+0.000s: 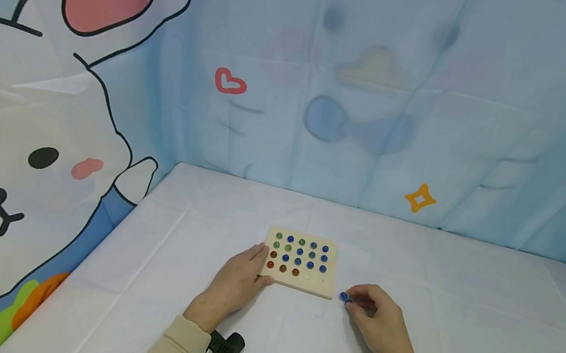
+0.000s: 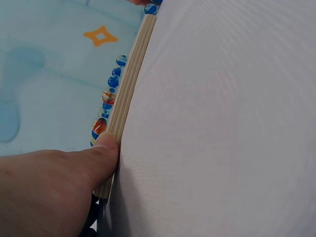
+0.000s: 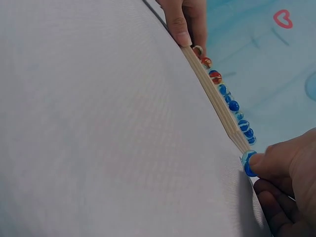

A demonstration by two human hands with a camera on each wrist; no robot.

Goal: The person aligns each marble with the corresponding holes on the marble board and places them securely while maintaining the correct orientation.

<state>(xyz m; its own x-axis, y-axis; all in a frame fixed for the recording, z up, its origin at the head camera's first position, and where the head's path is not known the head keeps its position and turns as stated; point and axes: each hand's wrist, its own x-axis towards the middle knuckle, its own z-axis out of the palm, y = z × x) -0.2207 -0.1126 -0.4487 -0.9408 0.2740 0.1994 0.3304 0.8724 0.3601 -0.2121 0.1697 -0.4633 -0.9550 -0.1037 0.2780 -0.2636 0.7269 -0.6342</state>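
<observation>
1. A blue marble (image 1: pixel 344 297) sits on the counter (image 1: pixel 460 334) just off the near right corner of a wooden board (image 1: pixel 306 283); the right wrist view shows it touching the board's edge.
2. The right hand (image 1: pixel 377 319) pinches this blue marble between its curled fingertips (image 3: pixel 266 160), with the rest of the hand resting on the counter beside the board.
3. The wooden board lies flat near the middle of the counter and carries rows of marbles: green marbles (image 1: pixel 283 241) at the far left, orange marbles (image 1: pixel 283 263) at the near left, and blue marbles (image 1: pixel 311 256) across the middle and right.
4. The left hand (image 1: pixel 239 279) steadies the board at its near left corner, fingers fairly straight along the left edge and the thumb (image 2: pixel 101 155) pressed against the near edge; it grips nothing else.
5. Both forearms wear cream sleeves (image 1: pixel 172 352), and a black camera mount (image 1: pixel 226 344) shows at each wrist.
6. A white cloth covers the counter, and a pale blue backdrop (image 1: pixel 390 82) with a cartoon animal, a red heart (image 1: pixel 229 82) and an orange star (image 1: pixel 420 197) hangs behind it.
</observation>
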